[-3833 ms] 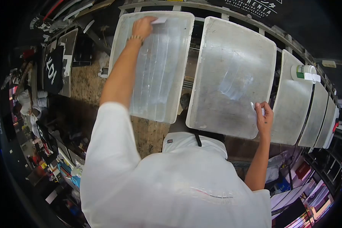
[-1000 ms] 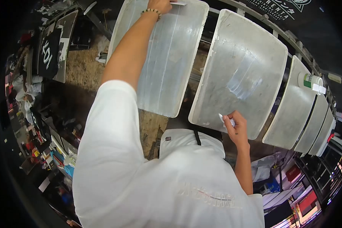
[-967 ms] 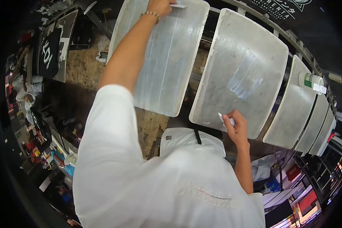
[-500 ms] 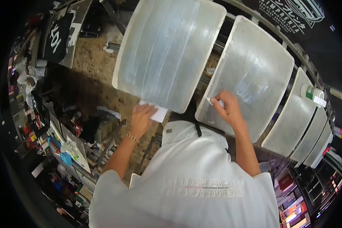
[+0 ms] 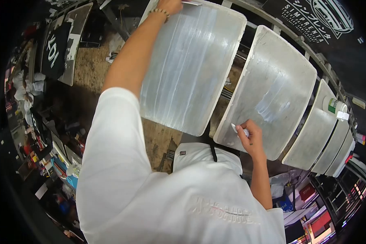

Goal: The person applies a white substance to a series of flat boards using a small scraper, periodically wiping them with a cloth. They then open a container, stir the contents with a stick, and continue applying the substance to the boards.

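Note:
My left hand [image 5: 171, 5] reaches to the far edge of the large grey board [image 5: 158, 107], closed on a flat white card [image 5: 192, 3] at the board's surface. Pale wet-looking streaks run lengthwise along this board. My right hand [image 5: 251, 137] is closed on a small white piece [image 5: 234, 128], partly hidden in the fingers, so its kind is unclear. It hovers over or rests on the near left part of a second grey board [image 5: 286, 65], which bears a whitish smear [image 5: 270, 103] near its middle.
A white tub [image 5: 333, 106] with a green label stands on the third board [image 5: 309, 142], with more boards to its right. A metal rail [image 5: 297, 38] runs behind them. At far left, a black printed shirt [image 5: 55, 51] lies on another board. A person [image 5: 24, 87] is farther left.
My left hand has moved with the white card from below the near edge of the left board to its far edge. My right hand stays over the second board, its small white piece still held.

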Tool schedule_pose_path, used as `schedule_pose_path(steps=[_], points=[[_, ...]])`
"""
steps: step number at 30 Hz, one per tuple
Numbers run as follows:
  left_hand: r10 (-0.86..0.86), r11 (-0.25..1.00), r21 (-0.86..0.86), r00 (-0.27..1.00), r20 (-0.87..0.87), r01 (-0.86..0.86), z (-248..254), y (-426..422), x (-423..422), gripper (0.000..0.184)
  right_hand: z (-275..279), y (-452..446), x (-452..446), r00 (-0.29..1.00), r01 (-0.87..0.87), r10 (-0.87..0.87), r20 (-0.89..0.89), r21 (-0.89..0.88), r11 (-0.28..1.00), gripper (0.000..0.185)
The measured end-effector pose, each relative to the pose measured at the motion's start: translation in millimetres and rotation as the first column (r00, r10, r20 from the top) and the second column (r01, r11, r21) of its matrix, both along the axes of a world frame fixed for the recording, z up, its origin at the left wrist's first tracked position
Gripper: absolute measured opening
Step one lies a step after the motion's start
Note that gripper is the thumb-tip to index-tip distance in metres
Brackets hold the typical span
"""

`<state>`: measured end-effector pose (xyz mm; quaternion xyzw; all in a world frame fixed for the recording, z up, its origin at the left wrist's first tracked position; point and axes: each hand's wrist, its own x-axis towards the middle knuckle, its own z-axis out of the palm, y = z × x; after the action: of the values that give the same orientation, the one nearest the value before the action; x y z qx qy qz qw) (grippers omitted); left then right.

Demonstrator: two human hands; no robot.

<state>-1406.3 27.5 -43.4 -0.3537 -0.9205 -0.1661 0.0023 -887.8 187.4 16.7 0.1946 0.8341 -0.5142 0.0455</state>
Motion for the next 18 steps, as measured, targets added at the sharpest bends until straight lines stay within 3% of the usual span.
schedule_pose_path(steps=[3,5,7,9,11,14,17,18], points=[[-0.053,0.997,0.063,0.998,-0.017,0.054,-27.4,-18.4,4.8,0.039,-2.8,-5.2,-4.3,1.000,-0.028,0.028,-0.004,0.011,1.000,0.021],[-0.102,0.993,-0.063,0.993,-0.053,0.098,-14.1,-41.6,45.2,0.041,-1.8,-7.8,-14.1,0.997,-0.070,0.071,-0.024,0.027,0.997,0.021],[-0.154,0.988,-0.041,0.986,-0.068,0.152,-12.3,-89.2,109.3,0.040,-0.1,-13.0,-23.7,0.995,-0.091,0.092,-0.030,0.032,0.995,0.022],[-0.067,0.995,-0.073,0.997,0.023,0.069,0.4,-140.4,194.3,0.051,-1.9,-13.5,-36.3,0.986,-0.146,0.148,-0.073,0.035,0.989,0.022],[-0.039,0.994,-0.101,0.998,0.043,0.043,-3.4,-192.3,272.3,0.055,-3.5,-13.8,-47.2,0.974,-0.198,0.201,-0.107,0.043,0.979,0.022],[0.078,0.980,-0.195,0.974,0.213,-0.035,22.8,-251.9,372.0,0.057,-3.1,-16.4,-60.6,0.970,-0.225,0.224,-0.092,0.000,0.974,0.024],[0.080,0.966,-0.258,0.970,0.229,-0.018,36.4,-283.9,406.2,0.049,-1.0,-18.1,-68.1,0.959,-0.245,0.248,-0.137,0.034,0.969,0.025],[0.107,0.986,-0.152,0.970,0.220,-0.075,44.3,-281.7,397.8,0.049,-0.1,-18.1,-67.9,0.955,-0.262,0.265,-0.133,0.038,0.964,0.025]])
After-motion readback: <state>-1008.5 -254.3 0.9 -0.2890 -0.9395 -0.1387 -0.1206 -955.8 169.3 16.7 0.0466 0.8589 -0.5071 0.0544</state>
